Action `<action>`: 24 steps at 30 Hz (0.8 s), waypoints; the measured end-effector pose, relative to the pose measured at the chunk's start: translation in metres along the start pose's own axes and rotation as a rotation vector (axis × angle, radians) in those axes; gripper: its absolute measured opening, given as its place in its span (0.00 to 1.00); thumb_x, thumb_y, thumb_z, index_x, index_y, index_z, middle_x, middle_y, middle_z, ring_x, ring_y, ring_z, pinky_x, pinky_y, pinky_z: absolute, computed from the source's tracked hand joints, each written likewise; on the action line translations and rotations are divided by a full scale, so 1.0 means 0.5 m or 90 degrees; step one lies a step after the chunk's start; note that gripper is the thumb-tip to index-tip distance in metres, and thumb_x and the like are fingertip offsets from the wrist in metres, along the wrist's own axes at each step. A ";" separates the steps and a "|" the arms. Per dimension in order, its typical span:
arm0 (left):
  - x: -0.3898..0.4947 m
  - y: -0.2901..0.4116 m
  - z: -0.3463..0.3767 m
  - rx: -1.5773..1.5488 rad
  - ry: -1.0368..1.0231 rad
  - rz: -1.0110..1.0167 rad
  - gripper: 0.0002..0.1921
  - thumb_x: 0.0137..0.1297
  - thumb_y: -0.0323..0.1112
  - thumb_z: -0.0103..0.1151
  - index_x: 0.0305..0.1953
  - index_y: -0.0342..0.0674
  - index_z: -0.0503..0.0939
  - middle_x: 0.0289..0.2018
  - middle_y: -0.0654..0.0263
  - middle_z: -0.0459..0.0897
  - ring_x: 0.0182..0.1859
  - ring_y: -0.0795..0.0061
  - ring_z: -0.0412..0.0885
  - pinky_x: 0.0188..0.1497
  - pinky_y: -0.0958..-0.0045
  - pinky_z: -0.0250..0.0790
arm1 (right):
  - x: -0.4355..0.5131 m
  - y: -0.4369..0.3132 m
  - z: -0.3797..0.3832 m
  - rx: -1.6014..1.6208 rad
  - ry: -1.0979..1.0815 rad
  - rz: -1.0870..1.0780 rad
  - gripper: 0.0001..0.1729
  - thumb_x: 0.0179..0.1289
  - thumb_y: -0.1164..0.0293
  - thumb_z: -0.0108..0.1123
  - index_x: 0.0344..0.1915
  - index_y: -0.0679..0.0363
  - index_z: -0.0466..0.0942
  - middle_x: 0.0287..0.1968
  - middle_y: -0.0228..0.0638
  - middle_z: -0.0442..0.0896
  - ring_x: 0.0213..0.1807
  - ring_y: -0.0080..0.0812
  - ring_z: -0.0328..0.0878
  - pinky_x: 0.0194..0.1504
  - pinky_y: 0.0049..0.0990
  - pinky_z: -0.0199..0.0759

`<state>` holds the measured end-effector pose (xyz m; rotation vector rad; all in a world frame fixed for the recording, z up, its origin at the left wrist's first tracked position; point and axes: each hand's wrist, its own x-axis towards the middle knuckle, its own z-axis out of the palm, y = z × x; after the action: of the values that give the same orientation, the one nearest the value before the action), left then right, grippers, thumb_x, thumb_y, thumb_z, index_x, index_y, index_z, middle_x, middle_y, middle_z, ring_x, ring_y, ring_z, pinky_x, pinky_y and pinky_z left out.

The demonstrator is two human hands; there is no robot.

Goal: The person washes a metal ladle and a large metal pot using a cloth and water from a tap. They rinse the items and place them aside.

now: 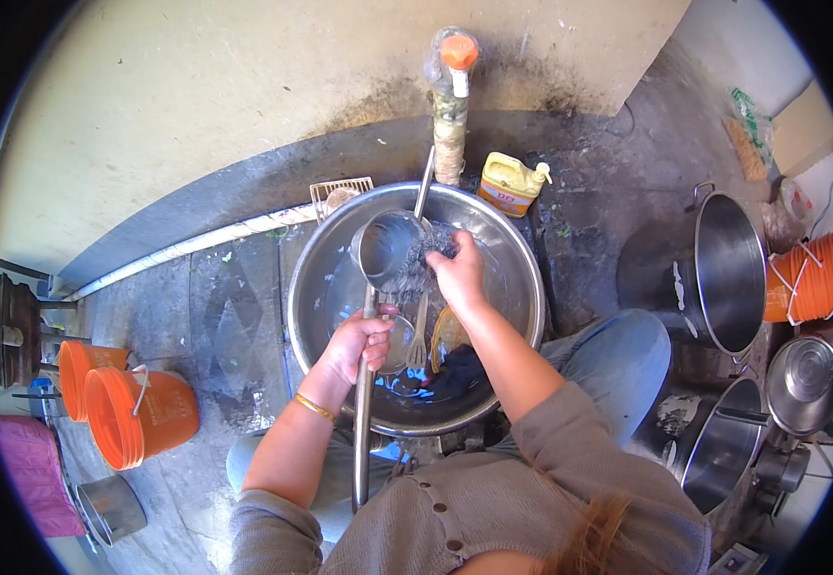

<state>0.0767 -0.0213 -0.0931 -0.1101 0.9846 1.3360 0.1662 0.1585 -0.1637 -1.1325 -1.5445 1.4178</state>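
Observation:
My left hand (364,343) is wrapped around the long metal handle of a ladle (390,250), whose bowl is held over a wide stainless steel basin (531,287). In my right hand (457,267) is a grey steel wool scourer (414,274), against the right side of the ladle's bowl. Below, water in the basin surrounds a slotted utensil (418,351), a yellowish strainer-like item (448,332) and a dark cloth-like bundle (463,374). Another metal handle (426,181) leans over the basin's far rim; its lower end is hidden by the ladle.
Beyond the basin stand a wrapped pipe with an orange-handled tap (459,54), a yellow pump jug (511,183) and a wire rack (341,192). Orange buckets (145,413) are at left. Large metal pots (664,269) stand at right. A white pipe (193,248) runs along the wall.

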 end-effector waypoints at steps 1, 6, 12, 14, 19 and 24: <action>0.003 -0.001 0.000 0.003 0.019 -0.012 0.14 0.60 0.23 0.52 0.48 0.39 0.67 0.16 0.73 0.60 0.11 0.83 0.58 0.09 0.78 0.54 | 0.000 -0.019 -0.005 0.031 0.021 -0.076 0.20 0.46 0.75 0.67 0.41 0.64 0.74 0.33 0.41 0.83 0.35 0.36 0.82 0.41 0.31 0.74; 0.020 -0.006 -0.004 -0.029 0.003 -0.053 0.12 0.61 0.23 0.51 0.46 0.42 0.67 0.15 0.73 0.60 0.10 0.82 0.57 0.09 0.77 0.52 | 0.004 -0.103 0.004 -0.011 -0.293 -0.127 0.30 0.49 0.77 0.67 0.55 0.63 0.72 0.44 0.44 0.81 0.40 0.28 0.80 0.43 0.26 0.75; 0.027 -0.004 -0.037 -0.180 -0.086 -0.083 0.15 0.63 0.24 0.45 0.51 0.35 0.72 0.15 0.72 0.61 0.09 0.82 0.58 0.08 0.77 0.54 | 0.249 -0.058 -0.110 0.149 -0.146 0.107 0.11 0.58 0.71 0.59 0.40 0.64 0.78 0.33 0.35 0.82 0.31 0.27 0.81 0.27 0.25 0.74; 0.030 -0.009 -0.042 -0.195 -0.092 -0.104 0.16 0.62 0.24 0.47 0.52 0.36 0.70 0.15 0.72 0.61 0.10 0.83 0.58 0.08 0.78 0.53 | 0.341 -0.011 -0.180 0.090 0.044 0.161 0.15 0.54 0.67 0.63 0.41 0.62 0.77 0.34 0.36 0.81 0.32 0.28 0.80 0.24 0.28 0.73; 0.034 -0.014 -0.035 -0.177 -0.076 -0.126 0.18 0.60 0.24 0.49 0.53 0.36 0.69 0.15 0.73 0.61 0.10 0.83 0.58 0.08 0.79 0.53 | 0.503 0.084 -0.300 -0.205 0.230 0.328 0.23 0.59 0.53 0.63 0.38 0.63 0.78 0.32 0.40 0.79 0.26 0.32 0.78 0.20 0.31 0.72; 0.042 -0.007 -0.027 -0.177 -0.027 -0.147 0.18 0.58 0.22 0.50 0.52 0.34 0.71 0.14 0.72 0.60 0.09 0.82 0.59 0.07 0.78 0.54 | 0.573 0.127 -0.295 -0.117 0.166 0.406 0.27 0.59 0.47 0.62 0.30 0.65 0.77 0.22 0.37 0.78 0.14 0.30 0.71 0.14 0.30 0.63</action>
<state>0.0703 -0.0145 -0.1165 -0.3931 0.7218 1.2497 0.2157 0.4779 -0.2219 -1.9610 -1.1907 1.4525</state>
